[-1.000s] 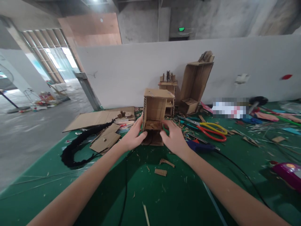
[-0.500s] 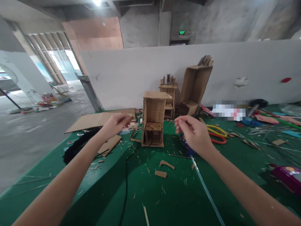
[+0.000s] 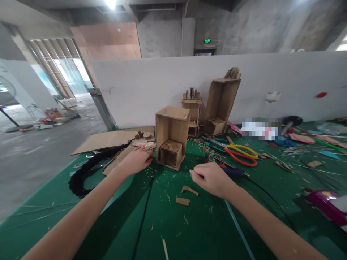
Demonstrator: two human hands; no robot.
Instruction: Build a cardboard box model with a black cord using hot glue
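Observation:
A small open-fronted cardboard box (image 3: 173,122), with a smaller compartment in its base, stands upright on the green table. Close to its lower left side is my left hand (image 3: 138,159), fingers curled; whether they touch the box or hold anything is hidden. To the box's right and nearer me, my right hand (image 3: 210,177) is closed in a pinch, apart from the box, and anything in it is too small to make out. Behind that hand lies a dark blue tool (image 3: 235,173) with a black cord. Scissors (image 3: 241,151) with yellow and red handles lie beyond.
Two more cardboard structures, a small one (image 3: 191,112) and a tall one (image 3: 223,101), stand by the white partition (image 3: 146,83). A flat cardboard sheet (image 3: 92,142) and black fuzzy strip (image 3: 78,180) lie left. Cardboard scraps (image 3: 182,201), a translucent strip (image 3: 240,227) and a purple object (image 3: 326,206) are nearer.
The cardboard box has turned, showing more of its inner left wall, and shifted slightly left. Both hands have come lower and nearer, the right one also leftward, uncovering the scissors and blue tool.

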